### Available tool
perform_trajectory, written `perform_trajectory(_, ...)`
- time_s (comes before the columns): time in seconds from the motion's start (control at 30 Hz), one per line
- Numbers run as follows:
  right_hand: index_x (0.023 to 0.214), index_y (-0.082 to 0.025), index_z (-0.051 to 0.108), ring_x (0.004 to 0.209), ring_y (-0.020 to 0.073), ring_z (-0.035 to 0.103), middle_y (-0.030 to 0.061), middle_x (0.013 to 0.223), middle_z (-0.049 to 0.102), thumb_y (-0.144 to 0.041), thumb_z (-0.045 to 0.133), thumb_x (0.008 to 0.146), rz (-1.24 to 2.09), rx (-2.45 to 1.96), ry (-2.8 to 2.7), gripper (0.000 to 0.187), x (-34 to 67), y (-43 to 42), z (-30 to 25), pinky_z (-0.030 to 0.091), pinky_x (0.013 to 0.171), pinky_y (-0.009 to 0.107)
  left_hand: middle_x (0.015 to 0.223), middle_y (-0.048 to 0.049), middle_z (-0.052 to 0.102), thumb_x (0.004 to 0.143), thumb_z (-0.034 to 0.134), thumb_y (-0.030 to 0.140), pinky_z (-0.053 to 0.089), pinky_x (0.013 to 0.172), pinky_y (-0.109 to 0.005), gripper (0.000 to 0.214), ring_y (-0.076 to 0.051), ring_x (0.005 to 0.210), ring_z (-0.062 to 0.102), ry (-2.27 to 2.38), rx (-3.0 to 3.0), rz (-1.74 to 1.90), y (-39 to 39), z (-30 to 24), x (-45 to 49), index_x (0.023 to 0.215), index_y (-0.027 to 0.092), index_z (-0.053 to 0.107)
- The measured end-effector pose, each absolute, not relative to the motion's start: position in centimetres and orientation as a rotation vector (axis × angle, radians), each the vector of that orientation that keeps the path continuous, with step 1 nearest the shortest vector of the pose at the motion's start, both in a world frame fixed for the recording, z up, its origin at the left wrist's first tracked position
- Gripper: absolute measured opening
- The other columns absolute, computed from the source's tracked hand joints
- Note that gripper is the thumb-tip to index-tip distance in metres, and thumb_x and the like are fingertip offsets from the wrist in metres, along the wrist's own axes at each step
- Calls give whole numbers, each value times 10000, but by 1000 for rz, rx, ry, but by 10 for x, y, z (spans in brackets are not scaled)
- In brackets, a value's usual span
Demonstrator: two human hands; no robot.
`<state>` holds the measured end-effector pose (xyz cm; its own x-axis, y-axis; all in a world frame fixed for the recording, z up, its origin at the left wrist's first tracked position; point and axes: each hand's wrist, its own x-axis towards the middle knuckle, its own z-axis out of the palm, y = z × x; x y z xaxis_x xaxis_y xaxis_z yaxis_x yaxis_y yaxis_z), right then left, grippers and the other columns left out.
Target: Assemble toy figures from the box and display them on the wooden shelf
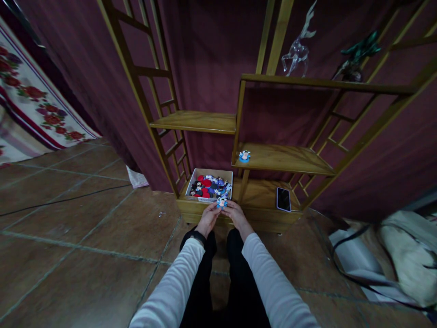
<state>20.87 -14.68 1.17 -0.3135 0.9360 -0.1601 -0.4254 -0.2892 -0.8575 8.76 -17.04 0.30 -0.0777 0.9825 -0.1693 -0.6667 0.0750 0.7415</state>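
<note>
Between my fingertips is a small blue and white figurine (221, 203), held in front of an open box. My left hand (209, 218) grips it from the left, fingers closed. From the other side my right hand (236, 215) pinches it too. Just behind stands the white cardboard box (193, 181), filled with several small red, blue, black and white figurines (206, 183). A similar figurine on a blue base (244, 156) stands upright at the left end of the middle shelf (283, 159).
A phone (283, 199) lies on the wooden unit's lowest board, at right. Above, a clear deer ornament (297, 52) and a dark green ornament (357, 59) stand on the top shelf (327, 84). A pale bag (406, 250) rests on the floor at right; a cable (68, 200) runs along the left.
</note>
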Motion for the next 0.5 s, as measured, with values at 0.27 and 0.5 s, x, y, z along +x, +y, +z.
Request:
perform_trajectory(0.27, 808, -185, 647, 843, 185, 618, 35, 890, 666, -385, 749, 543, 1751, -901, -913, 347, 210, -152, 24, 495, 788, 352, 751, -29, 682, 572, 759, 141, 465, 685, -207, 251, -96, 677, 605, 878, 443, 1467, -172, 11, 90, 807, 139, 672)
perform_trajectory(0.5, 775, -170, 648, 765, 168, 625, 33, 816, 664, -413, 757, 526, 1732, -968, -941, 364, 209, -150, 19, 503, 752, 339, 722, -46, 677, 563, 770, 180, 460, 652, -214, 219, -107, 664, 600, 911, 473, 1464, -173, 13, 90, 744, 111, 669)
